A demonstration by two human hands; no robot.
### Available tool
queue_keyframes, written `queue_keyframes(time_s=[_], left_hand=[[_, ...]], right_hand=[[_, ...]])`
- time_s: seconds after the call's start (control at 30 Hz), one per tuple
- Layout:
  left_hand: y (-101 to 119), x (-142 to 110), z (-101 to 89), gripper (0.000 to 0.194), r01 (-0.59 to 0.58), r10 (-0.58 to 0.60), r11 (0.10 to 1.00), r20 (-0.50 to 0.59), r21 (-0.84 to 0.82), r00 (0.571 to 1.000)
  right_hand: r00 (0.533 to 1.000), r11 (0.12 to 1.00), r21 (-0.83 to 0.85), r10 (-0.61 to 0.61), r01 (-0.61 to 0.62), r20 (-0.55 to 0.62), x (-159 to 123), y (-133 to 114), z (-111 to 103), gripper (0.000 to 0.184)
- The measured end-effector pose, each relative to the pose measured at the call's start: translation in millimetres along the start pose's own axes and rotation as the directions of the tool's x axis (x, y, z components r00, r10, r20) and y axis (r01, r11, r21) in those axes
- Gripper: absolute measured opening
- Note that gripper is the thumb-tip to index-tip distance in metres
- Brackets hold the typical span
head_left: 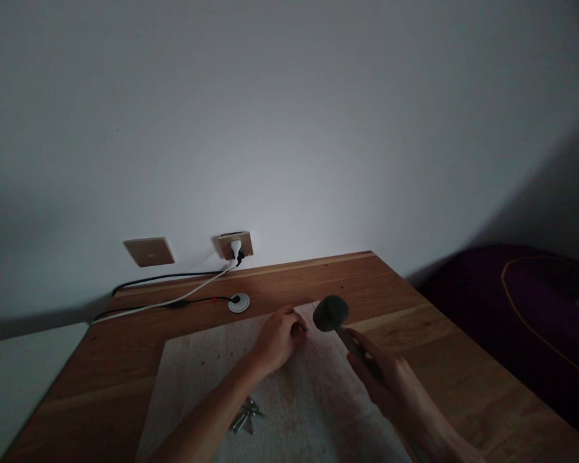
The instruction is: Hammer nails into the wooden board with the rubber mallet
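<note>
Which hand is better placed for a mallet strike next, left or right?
Probably the right hand: it grips the mallet by the handle, while the left hand curls low at the pale board, with no striking tool visible.

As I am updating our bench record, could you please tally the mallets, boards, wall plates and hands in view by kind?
Mallet: 1
Board: 1
Wall plates: 2 (left plate, right socket plate)
Hands: 2 (left hand, right hand)
Total: 6
</note>
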State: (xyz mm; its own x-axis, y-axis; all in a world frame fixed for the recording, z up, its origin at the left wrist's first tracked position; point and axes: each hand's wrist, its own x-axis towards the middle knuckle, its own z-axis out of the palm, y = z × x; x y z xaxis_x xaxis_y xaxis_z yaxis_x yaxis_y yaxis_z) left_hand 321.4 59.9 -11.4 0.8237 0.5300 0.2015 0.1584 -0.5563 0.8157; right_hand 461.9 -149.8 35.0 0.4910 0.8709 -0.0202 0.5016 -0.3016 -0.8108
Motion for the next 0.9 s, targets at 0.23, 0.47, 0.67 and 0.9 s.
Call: queue_keyframes(time_s=[0.23,0.47,0.67,0.9], left_hand=[[4,2,-1.5,0.019,-0.008,0.008,0.999,0.006,0.043,1.0],[4,4,-2.3,0.025,-0.005,0.003,0.998,0.03,0.056,1.0],[3,3,-2.3,0.021,0.0,-0.001,0.998,0.014,0.065,1.0],[1,3,0.1,0.025,-0.004,0.005,0.998,-0.013,0.056,1.0]], right_hand=[[0.983,0.983,-0.081,-0.159,0.166,0.088,4,-12,7,0.043],[0.981,0.981,-0.102,-0.154,0.166,0.118,0,-13,10,0.043],[0.982,0.979,-0.112,-0.157,0.168,0.103,3,-14,11,0.041],[0.985,0.978,-0.122,-0.159,0.167,0.072,3,-15,11,0.04]])
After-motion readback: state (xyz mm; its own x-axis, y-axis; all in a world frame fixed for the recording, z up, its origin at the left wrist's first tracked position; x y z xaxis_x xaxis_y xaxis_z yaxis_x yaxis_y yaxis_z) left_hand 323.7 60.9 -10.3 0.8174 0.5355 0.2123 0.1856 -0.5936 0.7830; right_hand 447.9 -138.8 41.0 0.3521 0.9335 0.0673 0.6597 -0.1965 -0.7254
